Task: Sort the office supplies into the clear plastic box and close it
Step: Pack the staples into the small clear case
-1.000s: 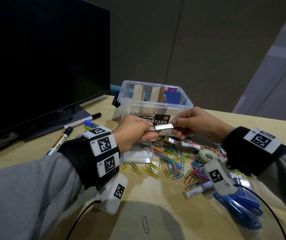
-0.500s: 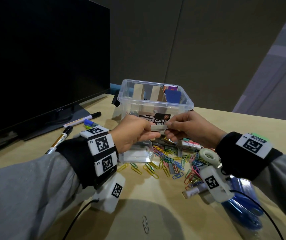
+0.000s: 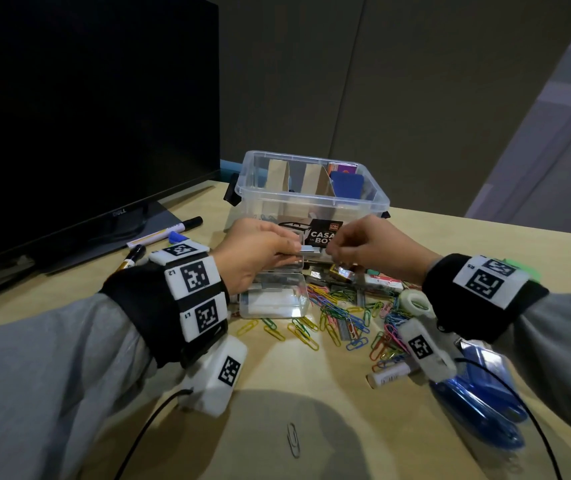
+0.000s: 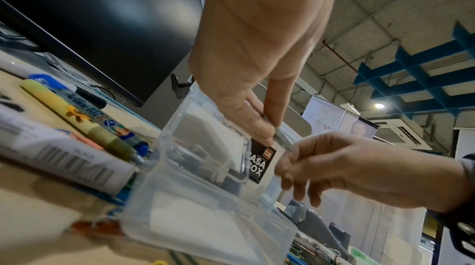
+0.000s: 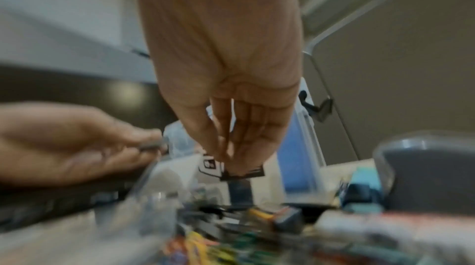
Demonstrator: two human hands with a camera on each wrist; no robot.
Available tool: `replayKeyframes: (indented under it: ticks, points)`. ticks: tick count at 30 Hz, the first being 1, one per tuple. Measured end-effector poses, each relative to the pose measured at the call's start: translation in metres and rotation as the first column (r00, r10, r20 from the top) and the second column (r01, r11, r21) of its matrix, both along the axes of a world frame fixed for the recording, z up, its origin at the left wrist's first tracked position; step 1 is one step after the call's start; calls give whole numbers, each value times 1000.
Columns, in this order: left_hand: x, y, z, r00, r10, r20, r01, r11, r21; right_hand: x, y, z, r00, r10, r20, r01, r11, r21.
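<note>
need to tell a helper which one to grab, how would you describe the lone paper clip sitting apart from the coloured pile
Start at the big clear plastic box at the back of the wooden table and come straight toward the near edge, past the pile of coloured paper clips. The silver paper clip lies alone on bare wood, plain metal, not coloured.

Dim head view, glare on the table (image 3: 329, 362); right wrist view heavily motion-blurred.
</note>
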State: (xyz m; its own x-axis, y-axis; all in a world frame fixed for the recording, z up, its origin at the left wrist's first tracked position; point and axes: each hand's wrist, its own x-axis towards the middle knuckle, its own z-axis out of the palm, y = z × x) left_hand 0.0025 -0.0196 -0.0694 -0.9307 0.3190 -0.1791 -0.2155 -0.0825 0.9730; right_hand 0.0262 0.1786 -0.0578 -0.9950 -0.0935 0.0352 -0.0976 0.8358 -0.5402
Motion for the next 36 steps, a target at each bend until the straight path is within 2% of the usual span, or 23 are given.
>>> replayKeyframes:
  ticks: [2, 3, 7, 10, 15, 17, 20, 23, 27, 31, 33, 36]
  points:
    - [-2, -3, -2, 1000, 22, -3, -22, 999, -31, -5, 3, -5, 994, 91, -63, -63, 933, 353]
    - [-3, -4, -4, 999, 35, -4, -35, 998, -54, -7, 2, -6, 992, 113, -54, -78, 892, 445]
    - [-5, -5, -9, 998, 56, 0, -56, 994, -95, -9, -9, -7, 984, 176, 31, -162, 807, 568]
    - [-5, -5, -12, 999, 50, -7, -50, 994, -100, -15, -17, -5, 976, 160, 146, -216, 756, 618]
    - [-5, -6, -13, 1000, 28, -8, -29, 992, -121, -16, -19, 7, 911, 167, 378, -381, 692, 613]
    - [-4, -5, -13, 1000, 18, -10, -19, 992, -124, -15, -16, 9, 875, 120, 469, -415, 684, 600]
    - [-3, -2, -15, 1000, 5, -10, -6, 993, -122, -12, -9, 6, 784, 1, 620, -414, 745, 523]
    - [-1, 1, -17, 1000, -10, -15, 8, 992, -128, -5, -11, -5, 734, -31, 678, -394, 794, 463]
    - [0, 3, -17, 999, -30, -33, 25, 992, -124, 1, -19, -14, 779, -34, 626, -391, 754, 528]
    - [2, 0, -17, 999, -34, -39, 28, 987, -156, -6, -18, -15, 852, 22, 523, -374, 725, 578]
    - [3, -2, -17, 999, -29, -40, 22, 986, -168, -8, -14, -13, 856, 32, 515, -362, 750, 554]
    - [3, -5, -17, 999, -17, -43, 9, 984, -179, -8, -5, -5, 872, 57, 486, -311, 832, 459]
